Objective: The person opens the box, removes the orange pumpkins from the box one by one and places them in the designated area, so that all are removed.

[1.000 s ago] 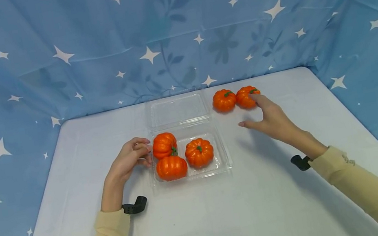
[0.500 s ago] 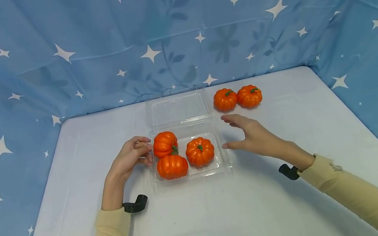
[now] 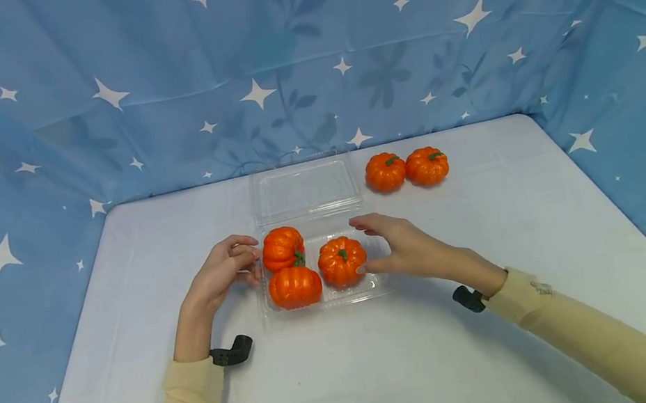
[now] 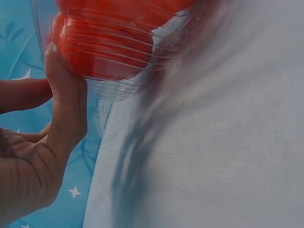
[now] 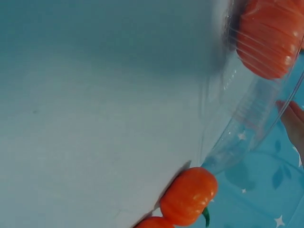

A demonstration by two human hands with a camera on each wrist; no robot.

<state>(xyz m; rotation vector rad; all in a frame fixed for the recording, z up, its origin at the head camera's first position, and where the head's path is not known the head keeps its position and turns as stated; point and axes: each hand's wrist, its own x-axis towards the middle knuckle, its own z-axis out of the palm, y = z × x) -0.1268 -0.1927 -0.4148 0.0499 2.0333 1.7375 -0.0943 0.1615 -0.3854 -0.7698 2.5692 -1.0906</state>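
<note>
A clear plastic clamshell box (image 3: 377, 284) lies with its lid (image 3: 304, 187) folded back. Inside it are three small orange pumpkins: a back-left pumpkin (image 3: 282, 246), a front-left pumpkin (image 3: 295, 287) lying on its side, and a right pumpkin (image 3: 341, 265) with its green stem up. My left hand (image 3: 219, 273) rests at the box's left wall, fingers loosely bent; in the left wrist view a fingertip (image 4: 53, 50) meets the wall. Over the box's right side my right hand (image 3: 403, 249) is spread, its thumb tip overlapping the right pumpkin's edge.
Two more pumpkins sit side by side behind the box to the right: a nearer pumpkin (image 3: 385, 172) beside the lid and an outer pumpkin (image 3: 427, 167). They stand on a white tablecloth (image 3: 339, 382), with a blue starred curtain (image 3: 162, 65) behind.
My right hand has moved left and toward me, from the outer pumpkin behind the box to over the box's right side. My left hand and the pumpkins have stayed put.
</note>
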